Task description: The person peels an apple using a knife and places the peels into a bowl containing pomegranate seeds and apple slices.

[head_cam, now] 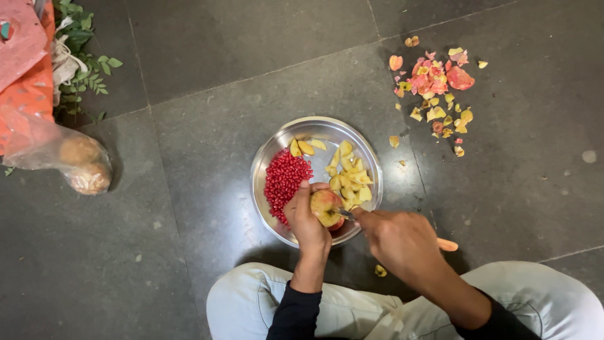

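Apple [325, 206], partly cut, sits over the near rim of the plate [264, 160], closed in the left hand [306, 220], thumb and fingers wrapped around it. The right hand [399, 242] is clenched on a knife [345, 214] whose blade tip meets the apple's right side; an orange handle end pokes out behind the fist. By the look of it, the step in hand is slicing pieces off the apple into the plate. A next cut would call for a firm hold on the fruit, with the blade kept clear of the left thumb.

Inside the plate, pomegranate seeds [286, 177] lie to the left and apple slices [349, 173] to the right. Beyond the plate, up and right, peel scraps [434, 85] litter the floor. Far left of the plate lies a clear bag [69, 157] holding round fruit, with green leaves [82, 44] behind it. One scrap [380, 271] lies near the knee. Nothing blocks the hands.
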